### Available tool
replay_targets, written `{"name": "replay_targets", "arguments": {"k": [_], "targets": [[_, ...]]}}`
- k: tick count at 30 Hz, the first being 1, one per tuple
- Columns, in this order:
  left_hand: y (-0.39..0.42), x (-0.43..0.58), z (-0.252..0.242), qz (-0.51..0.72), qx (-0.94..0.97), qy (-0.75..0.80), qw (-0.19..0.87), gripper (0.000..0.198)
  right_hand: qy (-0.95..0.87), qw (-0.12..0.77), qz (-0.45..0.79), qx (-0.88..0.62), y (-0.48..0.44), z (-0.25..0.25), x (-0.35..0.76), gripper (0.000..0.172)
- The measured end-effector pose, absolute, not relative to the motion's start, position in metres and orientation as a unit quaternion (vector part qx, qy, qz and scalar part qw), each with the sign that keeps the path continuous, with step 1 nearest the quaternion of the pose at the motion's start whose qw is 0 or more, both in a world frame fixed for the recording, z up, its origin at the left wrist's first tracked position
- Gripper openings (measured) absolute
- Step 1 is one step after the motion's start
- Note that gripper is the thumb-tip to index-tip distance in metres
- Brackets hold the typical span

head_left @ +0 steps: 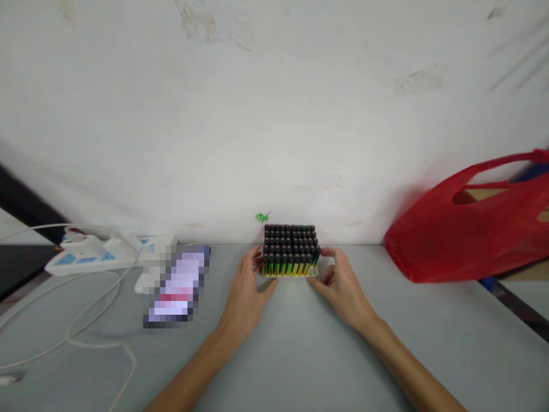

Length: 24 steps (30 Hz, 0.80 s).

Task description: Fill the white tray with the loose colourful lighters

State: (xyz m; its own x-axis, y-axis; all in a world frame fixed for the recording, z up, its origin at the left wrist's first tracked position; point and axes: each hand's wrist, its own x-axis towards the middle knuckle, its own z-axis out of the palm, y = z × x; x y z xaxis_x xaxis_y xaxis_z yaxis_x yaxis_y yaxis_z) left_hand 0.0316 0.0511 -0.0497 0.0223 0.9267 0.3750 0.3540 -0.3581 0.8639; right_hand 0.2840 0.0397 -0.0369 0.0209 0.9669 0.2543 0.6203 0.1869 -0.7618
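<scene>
A tray of several upright lighters (pixel 290 250), black on top and yellow-green below, stands on the grey table (pixel 300 343) close to the white wall. My left hand (pixel 247 286) presses against the tray's left side, fingers curled around its near corner. My right hand (pixel 338 280) grips the tray's right side, thumb at the front edge. Both forearms reach in from the bottom of the view.
A pixelated phone (pixel 178 286) lies left of my left hand. A white power strip (pixel 98 254) with white cables (pixel 86 326) sits at the far left. A red plastic bag (pixel 472 229) rests at the right against the wall.
</scene>
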Motion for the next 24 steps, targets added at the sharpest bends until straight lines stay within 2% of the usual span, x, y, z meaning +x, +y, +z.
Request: {"name": "replay_targets", "arguments": {"k": [6, 10, 13, 16, 21, 24], "targets": [[0.051, 0.033, -0.051, 0.510, 0.645, 0.488, 0.292, 0.069, -0.675, 0.377, 0.201, -0.601, 0.040, -0.028, 0.287, 0.026], [0.051, 0.033, -0.051, 0.511, 0.642, 0.494, 0.286, 0.068, -0.700, 0.357, 0.229, -0.575, 0.040, -0.028, 0.288, 0.010], [0.051, 0.033, -0.050, 0.507, 0.642, 0.497, 0.289, 0.068, -0.707, 0.353, 0.232, -0.568, 0.040, -0.028, 0.288, 0.005], [0.051, 0.033, -0.048, 0.507, 0.647, 0.493, 0.284, 0.067, -0.717, 0.350, 0.216, -0.563, 0.040, -0.028, 0.288, 0.009], [0.048, 0.035, -0.043, 0.500, 0.644, 0.507, 0.280, 0.059, -0.737, 0.342, 0.202, -0.547, 0.039, -0.027, 0.287, 0.008], [0.047, 0.035, -0.041, 0.492, 0.646, 0.533, 0.239, 0.050, -0.741, 0.336, 0.203, -0.545, 0.039, -0.026, 0.287, 0.008]]}}
